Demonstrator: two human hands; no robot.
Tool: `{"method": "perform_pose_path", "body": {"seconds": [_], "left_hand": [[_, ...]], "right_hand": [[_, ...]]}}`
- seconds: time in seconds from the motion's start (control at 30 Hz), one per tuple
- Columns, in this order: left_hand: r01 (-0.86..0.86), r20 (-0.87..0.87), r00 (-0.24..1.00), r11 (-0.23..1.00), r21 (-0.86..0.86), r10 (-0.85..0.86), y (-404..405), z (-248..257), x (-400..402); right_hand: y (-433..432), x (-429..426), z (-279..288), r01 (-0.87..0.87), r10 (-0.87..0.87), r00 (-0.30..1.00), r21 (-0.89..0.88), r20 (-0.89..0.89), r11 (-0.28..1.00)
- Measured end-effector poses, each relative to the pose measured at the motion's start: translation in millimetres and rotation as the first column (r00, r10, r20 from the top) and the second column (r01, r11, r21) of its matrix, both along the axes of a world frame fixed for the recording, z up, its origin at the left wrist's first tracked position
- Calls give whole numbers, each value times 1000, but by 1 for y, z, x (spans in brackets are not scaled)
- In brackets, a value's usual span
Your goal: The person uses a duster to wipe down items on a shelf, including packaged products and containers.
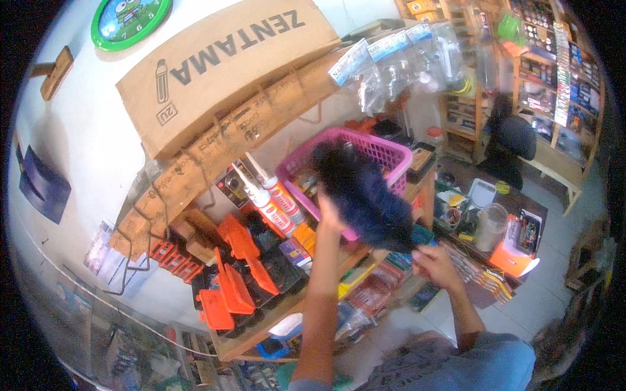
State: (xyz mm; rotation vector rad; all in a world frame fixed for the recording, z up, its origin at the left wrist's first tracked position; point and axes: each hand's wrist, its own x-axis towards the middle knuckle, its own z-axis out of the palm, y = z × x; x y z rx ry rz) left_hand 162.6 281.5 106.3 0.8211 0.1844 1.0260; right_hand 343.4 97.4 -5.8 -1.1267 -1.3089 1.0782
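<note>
A dark blue-black fluffy bundle point(369, 200), possibly a duster and blurred by motion, hangs over a pink plastic basket point(401, 156). My right hand point(435, 266) pinches its narrow lower end between thumb and fingers. At the bundle's left edge is my left hand point(330, 215), partly covered by it; whether its fingers grip the bundle or the basket rim behind cannot be told. Small mixed items inside the basket are mostly hidden. Just left of the basket, two silicone sealant tubes point(279, 210) stand tilted with nozzles up.
Orange plastic pieces point(232, 288) stand on the wooden shelf point(259, 337) at left. Overhead, a long cardboard box point(225, 73) rests on a wooden beam point(234, 127) with bent hooks. Packaged goods point(391, 63) hang at its end. On the right, a dark table point(533, 195) carries a clear jar point(490, 225).
</note>
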Motion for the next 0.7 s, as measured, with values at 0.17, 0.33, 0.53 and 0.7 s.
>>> {"method": "perform_pose_path", "body": {"seconds": [0.17,0.33,0.53,0.7], "left_hand": [[-77,-108,991,997,8,77,9,-8,12],[116,123,984,988,106,-128,34,-24,-7],[-170,-17,985,985,-25,170,8,-3,12],[-279,-50,960,957,-81,276,-12,23,47]], "right_hand": [[8,19,-12,-18,2,987,-101,-160,995],[17,40,-23,-41,34,992,-60,-120,997],[31,66,-26,-68,64,993,-49,-96,996],[37,79,-32,-55,54,997,-18,-63,998]]}}
